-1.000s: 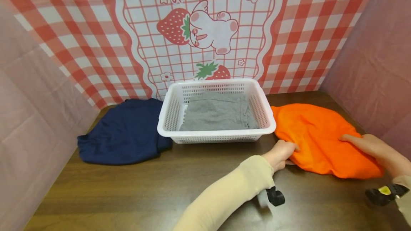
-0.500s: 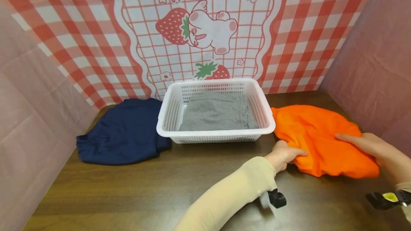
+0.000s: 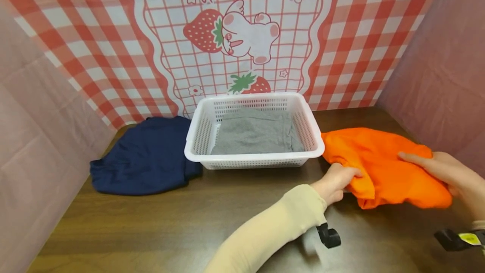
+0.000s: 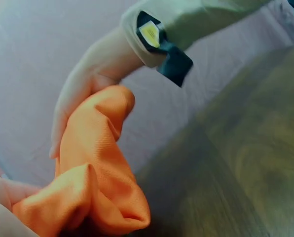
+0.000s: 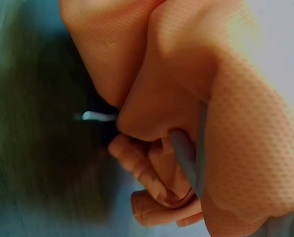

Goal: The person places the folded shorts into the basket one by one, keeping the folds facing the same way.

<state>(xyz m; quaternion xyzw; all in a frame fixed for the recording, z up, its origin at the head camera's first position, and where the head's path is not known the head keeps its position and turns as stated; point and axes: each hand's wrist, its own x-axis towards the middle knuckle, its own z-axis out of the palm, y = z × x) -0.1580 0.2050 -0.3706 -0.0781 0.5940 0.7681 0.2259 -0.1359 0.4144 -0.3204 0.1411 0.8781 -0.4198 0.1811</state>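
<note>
An orange cloth (image 3: 379, 159) lies bunched on the right of the dark wooden table (image 3: 170, 222), its front edge raised off the wood. My left hand (image 3: 337, 178), in a cream sleeve, grips the cloth's near left edge. My right hand (image 3: 435, 165) holds the right side, fingers laid over the top. In the left wrist view the orange cloth (image 4: 97, 168) hangs in folds between both hands. The right wrist view is filled by the orange cloth (image 5: 236, 148), with curled fingers (image 5: 157, 192) under it.
A white plastic basket (image 3: 254, 155) stands at the table's middle back with a grey cloth (image 3: 255, 136) folded inside. A navy cloth (image 3: 144, 159) lies to its left. Pink fabric walls and a strawberry backdrop close in the table on three sides.
Both hands have gathered the orange cloth and raised its front edge; it is more bunched than a second ago. The left hand's grip has shifted slightly right.
</note>
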